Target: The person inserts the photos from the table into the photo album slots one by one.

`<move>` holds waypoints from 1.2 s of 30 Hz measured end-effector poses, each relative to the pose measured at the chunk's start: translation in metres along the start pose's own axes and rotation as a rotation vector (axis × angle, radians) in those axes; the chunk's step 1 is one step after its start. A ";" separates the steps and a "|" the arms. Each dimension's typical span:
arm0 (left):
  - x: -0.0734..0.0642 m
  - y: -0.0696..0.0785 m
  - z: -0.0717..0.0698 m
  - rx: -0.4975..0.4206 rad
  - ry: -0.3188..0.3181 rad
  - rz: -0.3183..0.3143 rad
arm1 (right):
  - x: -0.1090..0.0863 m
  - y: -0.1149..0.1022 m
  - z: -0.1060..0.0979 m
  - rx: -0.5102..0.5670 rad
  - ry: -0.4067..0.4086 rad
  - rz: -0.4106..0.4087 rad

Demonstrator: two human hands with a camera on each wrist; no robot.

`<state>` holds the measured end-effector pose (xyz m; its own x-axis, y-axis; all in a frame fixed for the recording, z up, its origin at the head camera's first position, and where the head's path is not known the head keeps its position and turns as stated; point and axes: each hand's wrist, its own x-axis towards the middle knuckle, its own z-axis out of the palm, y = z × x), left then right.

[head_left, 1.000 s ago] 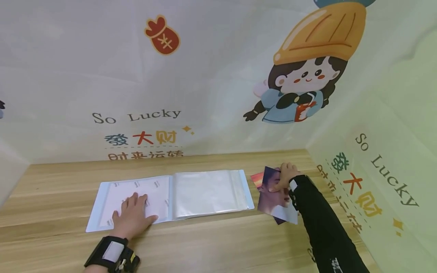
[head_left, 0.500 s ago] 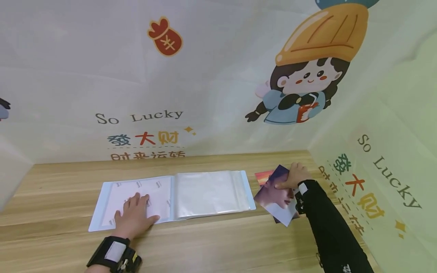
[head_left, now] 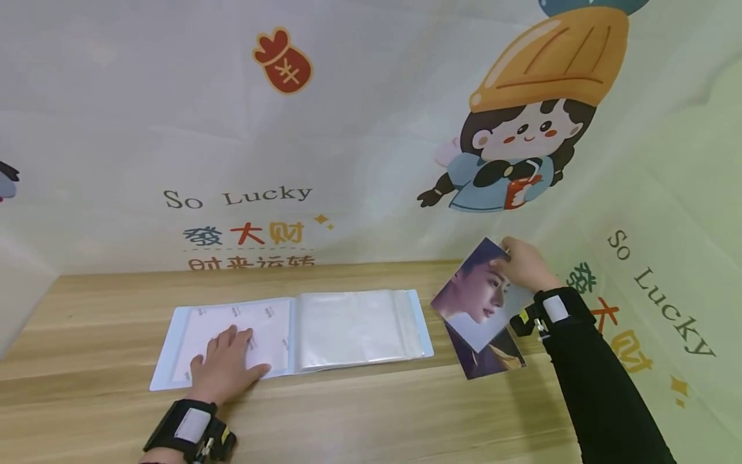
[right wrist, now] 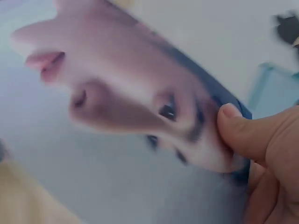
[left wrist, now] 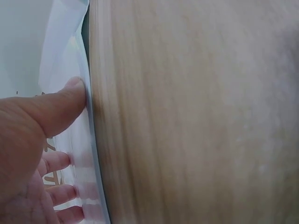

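Note:
My right hand [head_left: 526, 265] pinches a portrait photo [head_left: 472, 293] by its upper corner, thumb on the printed side. In the right wrist view the photo [right wrist: 117, 93] fills much of the frame, its lower part reaching to the left. Beneath it on the table, a darker photo [head_left: 475, 361] shows partly, the rest hidden. My left hand [head_left: 227, 364] lies with fingers spread on the left page of an opened light-blue photo album [head_left: 164, 348]. In the left wrist view the thumb [left wrist: 70, 100] rests near the album's edge. The album's right side is a clear sleeve page [head_left: 353, 328].
The album lies on a wood-grain table [head_left: 348, 412]. A white printed cloth [head_left: 371, 129] with cartoon figures and lettering stands behind the table. Another printed cloth panel [head_left: 666, 270] closes the right side, close to the right forearm.
My right hand has picked the portrait photo up off the other photos, moving up and to the right, uncovering more of the dark photo. The left hand stays on the album.

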<state>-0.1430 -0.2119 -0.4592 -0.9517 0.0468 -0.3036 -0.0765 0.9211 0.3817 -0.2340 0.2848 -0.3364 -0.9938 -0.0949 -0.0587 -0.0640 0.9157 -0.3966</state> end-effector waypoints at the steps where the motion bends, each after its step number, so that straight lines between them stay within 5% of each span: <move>1: 0.000 0.000 0.000 0.001 0.001 0.002 | -0.001 -0.007 -0.005 0.007 0.002 -0.005; 8: 0.000 -0.002 -0.001 0.009 0.013 0.009 | 0.000 -0.059 0.000 0.164 0.005 0.056; 14: 0.001 -0.013 -0.001 0.035 0.033 0.033 | 0.003 -0.094 0.048 0.480 0.015 0.085; 19: 0.004 -0.018 -0.002 0.048 0.025 0.056 | 0.001 -0.117 0.092 0.580 -0.023 0.132; 24: 0.004 -0.016 -0.003 0.051 0.017 0.057 | -0.003 -0.142 0.120 0.583 -0.020 0.120; 36: 0.004 -0.015 -0.002 0.055 0.016 0.052 | -0.001 -0.176 0.149 0.497 0.000 0.023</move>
<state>-0.1460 -0.2262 -0.4644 -0.9585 0.0895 -0.2705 -0.0105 0.9376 0.3476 -0.2079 0.0651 -0.4033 -0.9944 -0.0768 -0.0731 0.0097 0.6208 -0.7839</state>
